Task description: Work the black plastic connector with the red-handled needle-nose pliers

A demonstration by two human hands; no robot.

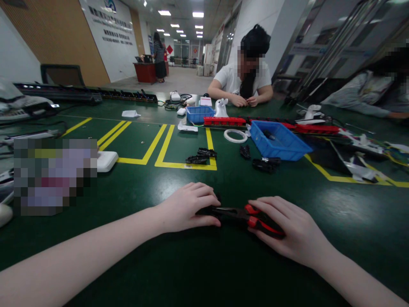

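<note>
My right hand [289, 228] is closed round the red-and-black handles of a pair of pliers [246, 216] lying low over the green table [191, 273]. The pliers' dark jaws point left into my left hand [188, 207]. That hand is curled over a small black part, mostly hidden under its fingers, right at the jaws. Both hands rest on the table near its front edge.
Small black parts [201, 156] lie on yellow floor-style markings ahead, with a blue bin [277, 143], a smaller blue bin [198, 114], red strips [224, 121] and a white tape ring [235, 135]. Two people sit at the far side. Devices crowd the left edge.
</note>
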